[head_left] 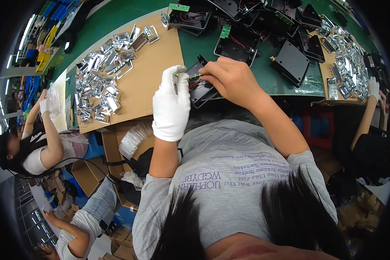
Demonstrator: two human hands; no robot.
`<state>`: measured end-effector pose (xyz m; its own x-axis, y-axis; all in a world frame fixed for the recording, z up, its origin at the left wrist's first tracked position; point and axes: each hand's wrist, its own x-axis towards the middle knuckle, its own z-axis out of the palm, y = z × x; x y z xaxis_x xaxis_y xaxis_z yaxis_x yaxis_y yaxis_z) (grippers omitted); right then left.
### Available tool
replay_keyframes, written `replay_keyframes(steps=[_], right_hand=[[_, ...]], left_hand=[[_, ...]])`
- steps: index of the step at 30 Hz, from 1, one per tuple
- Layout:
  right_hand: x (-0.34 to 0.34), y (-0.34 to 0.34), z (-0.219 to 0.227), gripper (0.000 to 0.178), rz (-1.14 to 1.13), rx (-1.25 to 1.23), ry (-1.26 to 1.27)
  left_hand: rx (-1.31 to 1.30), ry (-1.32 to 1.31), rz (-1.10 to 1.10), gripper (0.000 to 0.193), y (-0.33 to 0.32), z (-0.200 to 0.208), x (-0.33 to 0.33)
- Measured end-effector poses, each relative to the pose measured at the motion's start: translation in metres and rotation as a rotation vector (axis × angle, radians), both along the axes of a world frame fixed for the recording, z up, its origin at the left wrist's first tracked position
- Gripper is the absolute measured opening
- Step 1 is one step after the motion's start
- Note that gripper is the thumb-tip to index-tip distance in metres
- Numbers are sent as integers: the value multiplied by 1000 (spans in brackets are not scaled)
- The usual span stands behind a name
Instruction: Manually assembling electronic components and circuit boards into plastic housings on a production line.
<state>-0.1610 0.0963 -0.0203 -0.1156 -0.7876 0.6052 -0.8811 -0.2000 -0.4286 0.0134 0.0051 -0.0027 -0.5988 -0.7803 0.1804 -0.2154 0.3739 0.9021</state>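
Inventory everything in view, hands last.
Worktable: one, green, ahead
Cardboard sheet: one, tan, worktable's left
Shiny pieces: many, silver, heaped left and right
Housings: several, black, on worktable
Circuit boards: several, green, among housings
Wires: several, red, in housings
Boxes: several, brown, below
Plastic pieces: many, clear, in one box
Bins: several, blue, yellow, far left
Coworkers: several, white or black tops, both sides
Left hand: one, gloved white, by housing
Right hand: one, bare, pinching slim part

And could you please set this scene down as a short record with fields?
right hand: bare, grip on a small circuit board
left hand: white-gloved, close to that board
under the hands: black housing, red wires
farther back: more black housings on the green table
to the left: silvery parts on cardboard
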Motion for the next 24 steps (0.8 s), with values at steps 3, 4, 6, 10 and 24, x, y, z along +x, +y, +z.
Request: replay_keyframes(steps=[3, 4, 6, 10, 24], right_hand=[[6, -5, -5, 10, -60, -61, -39], [8, -6, -4, 10, -80, -81, -52], [10, -6, -3, 11, -90, -60, -139], [12, -4, 1, 11, -109, -1, -400], [6, 2, -4, 13, 22, 31, -604]], left_hand=[[-388, -130, 54, 30, 19, -3, -8], [-518, -173, 72, 31, 23, -2, -8], [-426, -152, 80, 34, 22, -1, -4], [-155, -89, 112, 42, 21, 6, 2], [-510, -406, 5, 38, 1, 28, 9]])
